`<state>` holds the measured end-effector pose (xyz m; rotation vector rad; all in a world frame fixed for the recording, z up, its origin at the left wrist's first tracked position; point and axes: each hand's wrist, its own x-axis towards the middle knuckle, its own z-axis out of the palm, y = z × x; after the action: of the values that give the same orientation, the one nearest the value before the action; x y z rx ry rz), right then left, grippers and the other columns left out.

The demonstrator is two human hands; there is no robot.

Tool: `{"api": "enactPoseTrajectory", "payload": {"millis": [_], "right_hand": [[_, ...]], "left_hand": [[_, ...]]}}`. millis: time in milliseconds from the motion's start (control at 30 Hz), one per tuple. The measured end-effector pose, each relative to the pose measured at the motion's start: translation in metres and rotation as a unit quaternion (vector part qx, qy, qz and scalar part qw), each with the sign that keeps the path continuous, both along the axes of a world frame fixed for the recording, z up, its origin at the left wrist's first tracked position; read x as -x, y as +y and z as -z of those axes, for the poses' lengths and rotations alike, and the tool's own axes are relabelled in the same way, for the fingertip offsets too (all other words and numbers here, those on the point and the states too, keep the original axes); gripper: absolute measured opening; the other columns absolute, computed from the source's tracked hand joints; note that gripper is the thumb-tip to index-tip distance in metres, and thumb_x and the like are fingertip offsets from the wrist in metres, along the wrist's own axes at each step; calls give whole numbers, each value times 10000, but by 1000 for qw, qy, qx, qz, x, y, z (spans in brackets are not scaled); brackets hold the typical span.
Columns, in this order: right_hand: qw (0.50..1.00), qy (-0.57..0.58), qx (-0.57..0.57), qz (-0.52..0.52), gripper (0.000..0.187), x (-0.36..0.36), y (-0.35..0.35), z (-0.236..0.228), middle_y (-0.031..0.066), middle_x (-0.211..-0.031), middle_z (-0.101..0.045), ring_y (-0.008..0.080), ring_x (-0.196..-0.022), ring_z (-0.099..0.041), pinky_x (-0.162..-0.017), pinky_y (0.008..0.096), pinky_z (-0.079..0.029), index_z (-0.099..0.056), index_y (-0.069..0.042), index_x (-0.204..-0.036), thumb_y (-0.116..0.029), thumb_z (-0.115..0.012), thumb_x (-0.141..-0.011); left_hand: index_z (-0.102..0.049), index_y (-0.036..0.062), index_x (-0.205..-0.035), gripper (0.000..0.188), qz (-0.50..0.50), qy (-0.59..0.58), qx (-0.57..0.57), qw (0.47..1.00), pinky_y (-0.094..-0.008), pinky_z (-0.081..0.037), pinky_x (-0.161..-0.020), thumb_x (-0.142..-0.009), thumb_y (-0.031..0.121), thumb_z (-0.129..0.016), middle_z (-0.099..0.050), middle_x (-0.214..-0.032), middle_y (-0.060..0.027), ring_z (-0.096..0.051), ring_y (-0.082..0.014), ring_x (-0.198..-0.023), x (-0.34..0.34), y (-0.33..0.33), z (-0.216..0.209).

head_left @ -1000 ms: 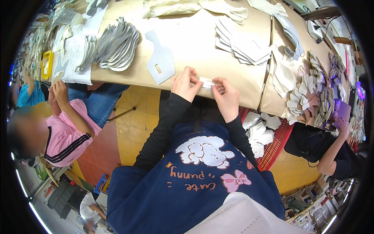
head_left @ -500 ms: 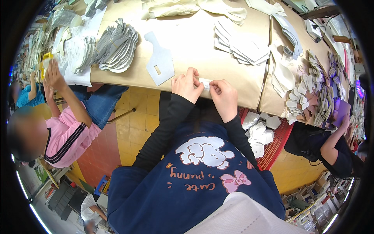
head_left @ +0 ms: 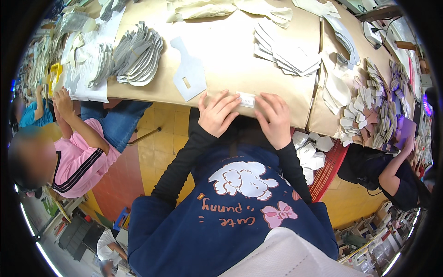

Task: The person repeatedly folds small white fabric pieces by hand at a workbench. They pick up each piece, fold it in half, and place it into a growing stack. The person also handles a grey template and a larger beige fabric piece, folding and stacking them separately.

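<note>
My left hand and right hand press flat, fingers spread, small white tag pinned between fingertips at table near edge. Nothing gripped; slip could drop tag off edge.

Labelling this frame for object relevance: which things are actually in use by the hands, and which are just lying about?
In use:
left hand
right hand
small white piece, pressed on the table edge between both hands

Lying about:
grey cut-out
fanned grey stack
white stack
small pieces pile
red basket of white pieces
</note>
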<state>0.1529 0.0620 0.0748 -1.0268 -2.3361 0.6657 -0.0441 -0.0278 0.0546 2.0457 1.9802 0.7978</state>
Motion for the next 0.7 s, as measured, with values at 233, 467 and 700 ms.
{"api": "enactPoseTrajectory", "payload": {"millis": [233, 467, 700], "right_hand": [[976, -178, -120, -41, 482, 4, -16, 16, -92, -1435, -513, 225, -1457, -298, -1193, 568, -8, -561, -233, -1388, -322, -625, -918], [975, -155, -126, -96, 331, -13, 4, 8, -122, -1340, -588, 169, -1435, -340, -1177, 633, -3, -692, -237, -1204, -355, -652, -898], [974, -170, -120, -85, 460, -5, -2, 16, -96, -1466, -486, 209, -1481, -241, -1180, 599, 52, -570, -233, -1376, -343, -607, -931]], "left_hand": [[-614, 257, -1296, 432, 16, 100, 4, 995, -641, -153, -1112, -874, 318, -686, -553, -1387, 136, -450, -140, -1344, 7, -1, 12], [-607, 248, -1267, 409, 57, 137, 32, 988, -748, -121, -1090, -873, 329, -682, -495, -1440, 153, -412, -143, -1371, 17, -2, 10], [-562, 301, -1343, 456, 21, 129, 47, 990, -728, -46, -1119, -900, 389, -625, -473, -1466, 151, -357, -182, -1414, 4, -4, 7]]}}
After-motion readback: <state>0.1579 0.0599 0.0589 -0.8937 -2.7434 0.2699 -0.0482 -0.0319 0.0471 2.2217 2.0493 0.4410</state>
